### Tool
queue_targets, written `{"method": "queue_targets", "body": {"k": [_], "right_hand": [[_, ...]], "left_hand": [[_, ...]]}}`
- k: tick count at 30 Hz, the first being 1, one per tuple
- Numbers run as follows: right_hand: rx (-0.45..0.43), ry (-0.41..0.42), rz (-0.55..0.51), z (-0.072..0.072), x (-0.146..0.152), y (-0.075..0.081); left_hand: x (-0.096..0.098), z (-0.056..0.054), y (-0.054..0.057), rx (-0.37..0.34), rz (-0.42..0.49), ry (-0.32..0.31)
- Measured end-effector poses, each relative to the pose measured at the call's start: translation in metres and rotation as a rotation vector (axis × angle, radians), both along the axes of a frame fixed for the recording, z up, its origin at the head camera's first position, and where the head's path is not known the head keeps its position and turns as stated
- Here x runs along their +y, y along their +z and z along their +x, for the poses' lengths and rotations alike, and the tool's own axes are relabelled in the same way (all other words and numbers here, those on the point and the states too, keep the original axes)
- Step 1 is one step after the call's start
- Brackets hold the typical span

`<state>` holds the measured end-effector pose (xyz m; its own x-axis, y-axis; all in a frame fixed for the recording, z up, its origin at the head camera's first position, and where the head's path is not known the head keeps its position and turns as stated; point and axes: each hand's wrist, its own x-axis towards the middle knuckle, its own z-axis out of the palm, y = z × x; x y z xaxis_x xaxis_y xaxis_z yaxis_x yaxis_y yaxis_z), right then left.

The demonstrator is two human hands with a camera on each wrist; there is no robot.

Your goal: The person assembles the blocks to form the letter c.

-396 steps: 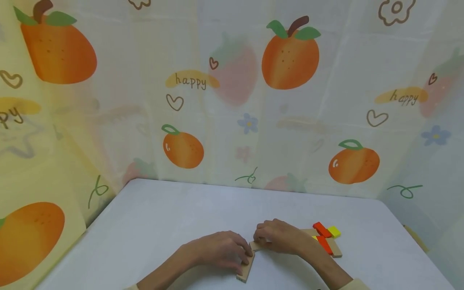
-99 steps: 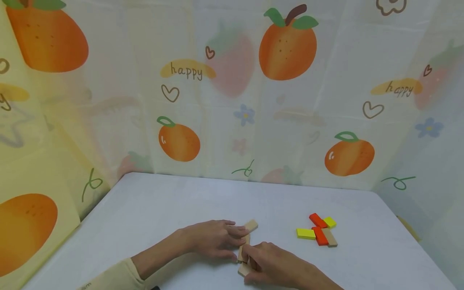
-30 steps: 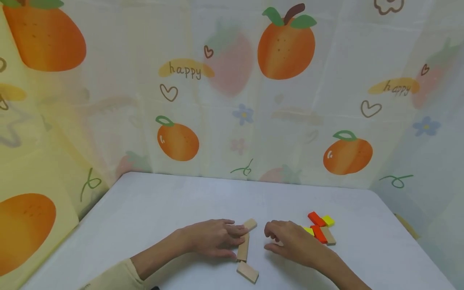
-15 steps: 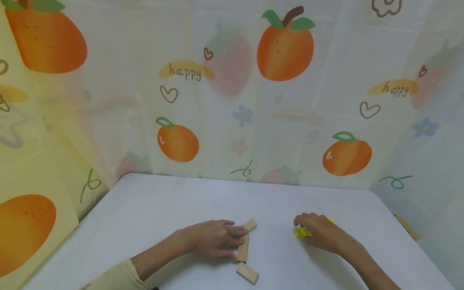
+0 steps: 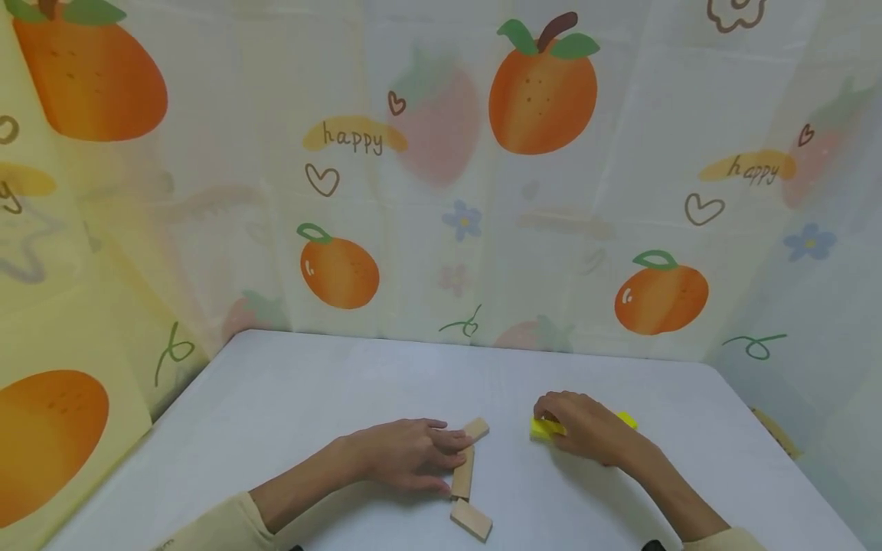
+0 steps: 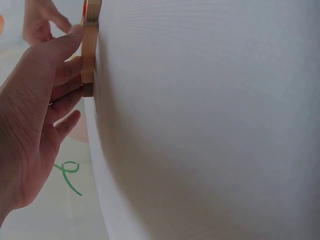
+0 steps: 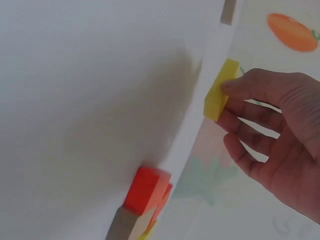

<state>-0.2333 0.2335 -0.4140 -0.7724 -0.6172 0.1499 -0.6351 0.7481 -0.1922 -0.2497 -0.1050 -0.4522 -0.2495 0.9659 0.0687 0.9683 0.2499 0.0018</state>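
My right hand (image 5: 589,428) pinches a yellow block (image 7: 220,92) between thumb and fingertips, close over the table right of centre. My left hand (image 5: 406,455) lies with fairly straight fingers against a row of plain wooden blocks. In that row, a long block (image 5: 462,474) stands nearly lengthwise. One block (image 5: 477,428) angles off its far end and another block (image 5: 472,520) off its near end. In the left wrist view the thumb and fingertips of the left hand (image 6: 45,95) touch the row's side.
Behind the right hand, part of another yellow block (image 5: 627,419) shows. The right wrist view also has a red block (image 7: 146,190) and a wooden block (image 7: 129,223) grouped there. A printed fruit curtain (image 5: 413,229) hangs behind the white table (image 5: 331,375).
My right hand has left the wooden row, reached the coloured blocks, taken the yellow block and moved it slightly left. My left hand has stayed in place over the last seconds.
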Motion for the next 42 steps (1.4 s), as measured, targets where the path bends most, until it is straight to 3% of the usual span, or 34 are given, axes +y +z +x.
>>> {"method": "queue_targets", "body": {"k": [9, 25, 34, 42], "right_hand": [[-0.022, 0.046, 0.008, -0.014, -0.024, -0.001], [-0.046, 0.046, 0.047, -0.026, -0.049, -0.009], [-0.069, 0.037, 0.044, -0.028, -0.055, -0.012], [-0.076, 0.046, 0.029, -0.03, -0.053, -0.014]], "left_hand": [[0.002, 0.001, 0.0, -0.072, 0.003, 0.018], [0.0, 0.0, 0.0, 0.007, -0.004, 0.012], [0.0, 0.0, 0.0, -0.012, 0.003, 0.013], [0.001, -0.001, -0.002, 0.014, 0.008, 0.008]]}}
